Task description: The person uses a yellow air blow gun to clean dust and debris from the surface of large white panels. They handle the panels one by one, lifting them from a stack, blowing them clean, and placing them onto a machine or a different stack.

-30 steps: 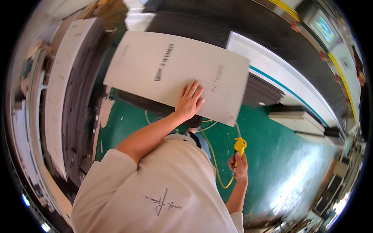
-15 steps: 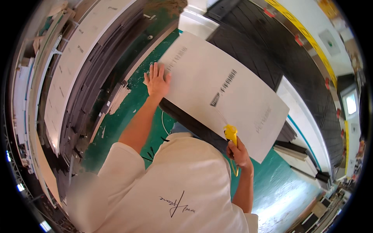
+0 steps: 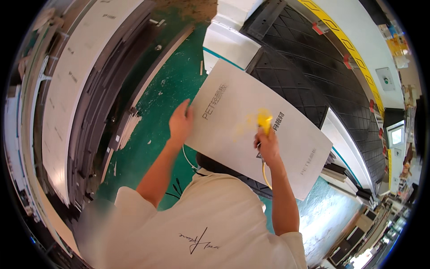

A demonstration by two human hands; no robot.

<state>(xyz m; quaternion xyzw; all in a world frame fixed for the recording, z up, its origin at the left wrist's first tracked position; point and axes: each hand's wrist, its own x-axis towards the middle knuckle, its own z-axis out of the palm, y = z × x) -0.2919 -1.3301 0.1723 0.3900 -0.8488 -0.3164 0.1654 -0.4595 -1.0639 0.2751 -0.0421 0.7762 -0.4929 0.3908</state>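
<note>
A flat pale panel [image 3: 242, 101] with printed dark markings lies in front of me, its near edge close to my body. My right hand [image 3: 268, 145] is closed around a yellow air blow gun [image 3: 264, 120] held over the panel's middle. The gun's nozzle end is smeared by motion. From its lower end a yellow hose [image 3: 265, 175] hangs down past the panel's near edge. At the panel's left edge is my left hand [image 3: 181, 121]; its fingers are blurred and partly hidden, so whether they grip the edge cannot be told.
Beyond the panel stretches a black conveyor-like bed [image 3: 304, 67] bordered by a yellow strip [image 3: 347, 42]. Long dark and white boards [image 3: 96, 85] are stacked at my left above the green floor [image 3: 156, 112]. More board pieces [image 3: 345, 181] lean low at the right.
My right hand has lifted the blow gun from the near edge to over the panel's middle. My left hand, previously spread flat on the panel, is now at its left edge. The view has shifted.
</note>
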